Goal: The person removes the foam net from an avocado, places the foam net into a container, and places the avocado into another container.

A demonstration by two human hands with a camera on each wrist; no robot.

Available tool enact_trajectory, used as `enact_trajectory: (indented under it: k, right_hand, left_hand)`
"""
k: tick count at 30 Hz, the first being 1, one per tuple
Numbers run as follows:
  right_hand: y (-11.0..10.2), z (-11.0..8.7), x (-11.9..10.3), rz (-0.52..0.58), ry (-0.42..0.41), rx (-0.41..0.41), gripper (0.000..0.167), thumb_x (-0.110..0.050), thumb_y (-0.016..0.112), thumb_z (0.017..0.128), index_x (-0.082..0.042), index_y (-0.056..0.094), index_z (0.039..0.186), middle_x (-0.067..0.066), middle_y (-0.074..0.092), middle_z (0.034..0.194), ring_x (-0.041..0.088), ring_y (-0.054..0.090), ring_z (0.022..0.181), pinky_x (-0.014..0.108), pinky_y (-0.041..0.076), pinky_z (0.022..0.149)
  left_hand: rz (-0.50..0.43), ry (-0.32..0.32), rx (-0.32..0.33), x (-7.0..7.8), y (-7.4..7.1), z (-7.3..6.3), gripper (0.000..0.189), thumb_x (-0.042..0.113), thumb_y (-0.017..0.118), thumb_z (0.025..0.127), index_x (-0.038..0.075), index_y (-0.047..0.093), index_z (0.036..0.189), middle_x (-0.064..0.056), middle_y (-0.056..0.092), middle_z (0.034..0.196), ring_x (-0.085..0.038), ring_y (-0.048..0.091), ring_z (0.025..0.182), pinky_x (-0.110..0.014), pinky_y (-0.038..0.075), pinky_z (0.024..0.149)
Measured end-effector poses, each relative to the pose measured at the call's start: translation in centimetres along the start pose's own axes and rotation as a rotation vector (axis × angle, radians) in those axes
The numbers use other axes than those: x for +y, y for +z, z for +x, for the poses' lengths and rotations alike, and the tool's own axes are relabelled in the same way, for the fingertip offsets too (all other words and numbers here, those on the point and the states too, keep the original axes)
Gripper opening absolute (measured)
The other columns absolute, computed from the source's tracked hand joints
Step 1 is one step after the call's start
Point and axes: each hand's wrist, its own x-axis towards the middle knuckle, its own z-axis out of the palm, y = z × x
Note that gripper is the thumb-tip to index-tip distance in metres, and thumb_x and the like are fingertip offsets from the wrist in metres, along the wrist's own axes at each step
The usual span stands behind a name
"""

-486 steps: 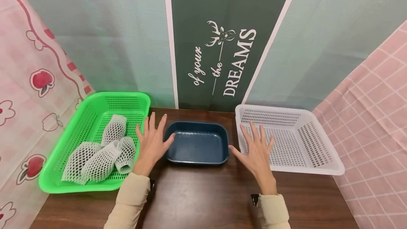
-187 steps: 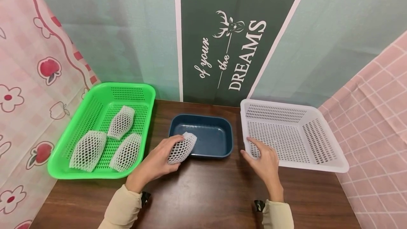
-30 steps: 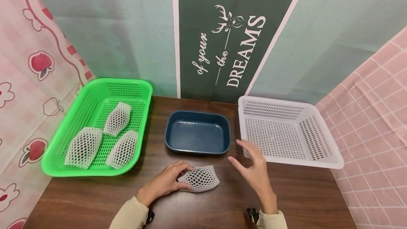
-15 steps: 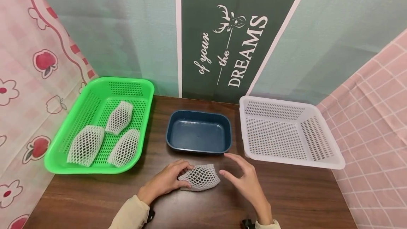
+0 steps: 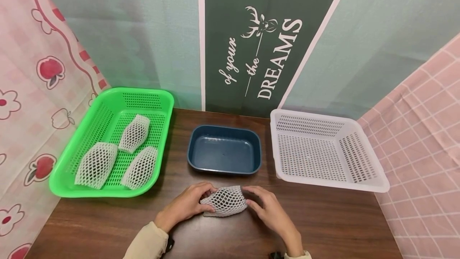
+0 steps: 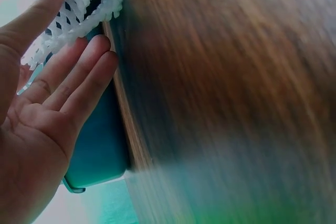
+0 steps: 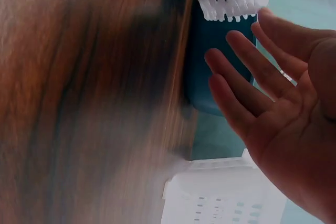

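Note:
On the table's near middle lies a white foam fruit net [image 5: 226, 201], tapered and lying on its side. My left hand [image 5: 183, 205] grips its left end, the thumb in front and fingers behind; in the left wrist view the thumb [image 6: 44, 6] presses on the mesh. At the other end, the thumb and forefinger of my right hand [image 5: 271, 211] reach the net's edge, with the fingers [image 7: 241, 82] extended and spread in the right wrist view. Whether anything sits inside the net I cannot tell. Just beyond stands a dark blue tray [image 5: 224, 170] with nothing in it.
A green basket [image 5: 165, 131] at the left holds three more foam nets [image 5: 96, 165]. A white basket [image 5: 323, 185] with nothing in it stands at the right. Fabric curtains [image 5: 161, 43] close off the back and both sides of the brown table [image 5: 341, 219].
Earlier the left hand brought one net from the green basket to the table's near middle. Over the last second the right hand has come leftward from beside the white basket to the net's right end.

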Motion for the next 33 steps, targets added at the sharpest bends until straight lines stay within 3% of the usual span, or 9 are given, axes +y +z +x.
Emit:
enact_trajectory:
  k: [7,15,23,26,33]
  right_hand:
    - [0.20,0.03,-0.22,0.008,0.001,-0.036,0.044,-0.021,0.073,0.089,-0.010,0.063,0.130,0.002,0.066,0.129,0.021,0.061,0.123,0.042,0.050,0.102]
    - [0.30,-0.03,-0.07,0.081,0.034,-0.134,0.042,-0.025,0.066,0.095,-0.003,0.061,0.131,0.007,0.069,0.117,0.010,0.067,0.092,0.024,0.054,0.075]
    - [0.51,-0.26,0.10,0.029,-0.008,-0.141,0.032,-0.017,0.050,0.104,-0.006,0.062,0.132,0.006,0.066,0.131,0.023,0.061,0.123,0.036,0.050,0.102]
    - [0.52,-0.26,0.21,0.023,-0.005,-0.139,0.032,-0.014,0.051,0.103,-0.007,0.062,0.132,0.006,0.065,0.132,0.023,0.060,0.124,0.037,0.050,0.103]
    - [0.51,-0.11,0.40,0.105,0.024,-0.188,0.042,-0.016,0.065,0.095,-0.001,0.059,0.134,0.013,0.070,0.118,0.010,0.067,0.095,0.024,0.055,0.077]
  left_hand:
    - [-0.006,-0.007,0.006,-0.02,-0.10,0.05,0.036,0.024,0.083,0.077,0.013,0.067,0.107,0.007,0.067,0.090,0.003,0.057,0.080,-0.018,0.052,0.073]
    - [0.001,-0.009,0.010,-0.13,-0.18,0.10,0.030,0.027,0.082,0.077,0.016,0.067,0.101,0.010,0.067,0.083,0.005,0.058,0.075,-0.018,0.051,0.069]
    - [0.076,0.001,0.032,-0.26,-0.11,0.12,0.029,0.029,0.082,0.076,0.016,0.066,0.097,0.011,0.065,0.079,0.004,0.055,0.073,-0.020,0.049,0.067]
    - [0.091,-0.004,0.035,-0.22,-0.12,0.10,0.029,0.028,0.083,0.075,0.017,0.065,0.096,0.013,0.063,0.077,0.005,0.053,0.071,-0.019,0.048,0.066]
    - [0.135,-0.018,0.035,0.04,-0.16,0.14,0.027,0.027,0.083,0.075,0.020,0.064,0.094,0.014,0.061,0.075,0.004,0.050,0.069,-0.019,0.044,0.064]
